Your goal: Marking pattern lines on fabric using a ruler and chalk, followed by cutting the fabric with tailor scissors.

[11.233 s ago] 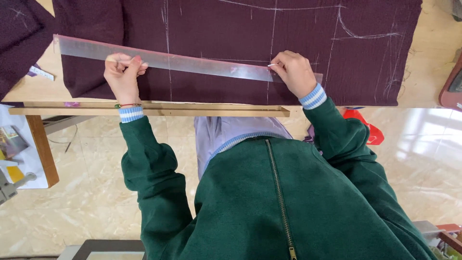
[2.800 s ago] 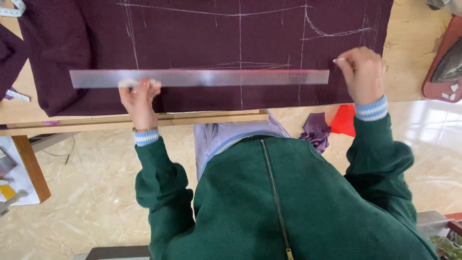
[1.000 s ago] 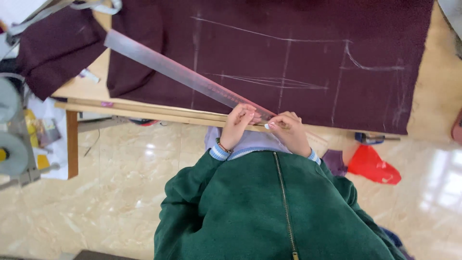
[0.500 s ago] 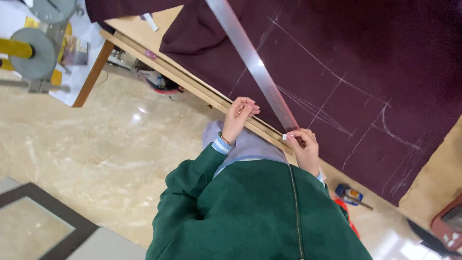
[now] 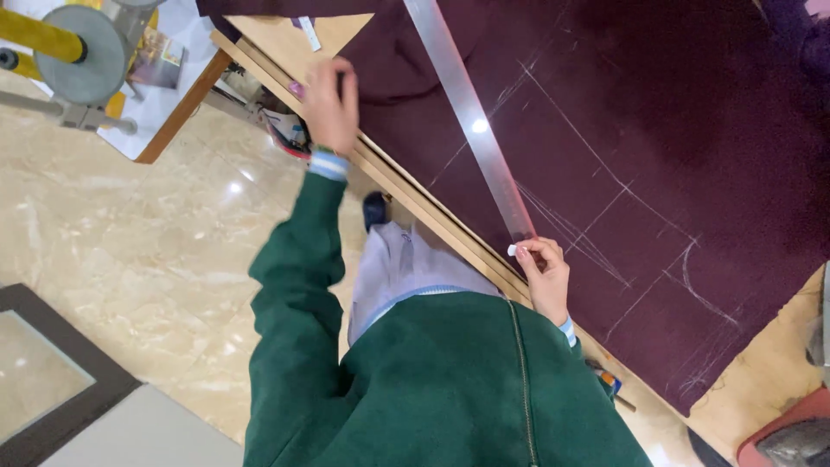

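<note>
One small label-like slip (image 5: 304, 33), narrow and white with faint print, lies on the bare wood of the counter (image 5: 285, 39) near its top corner, tilted, just beside the edge of the dark maroon cloth (image 5: 657, 112). A glossy printed card or package (image 5: 157, 59), dark with brownish and yellow tones, lies on the white surface (image 5: 186, 52) at upper left, beside the grey disc (image 5: 82, 54). No signs or screens visible.

A glossy beige marble floor (image 5: 130, 225) reflects ceiling light beside a wooden bench (image 5: 285, 39), with a dark-framed mat (image 5: 52, 380) at one corner and a grey and yellow wheeled machine (image 5: 82, 47) nearby.
</note>
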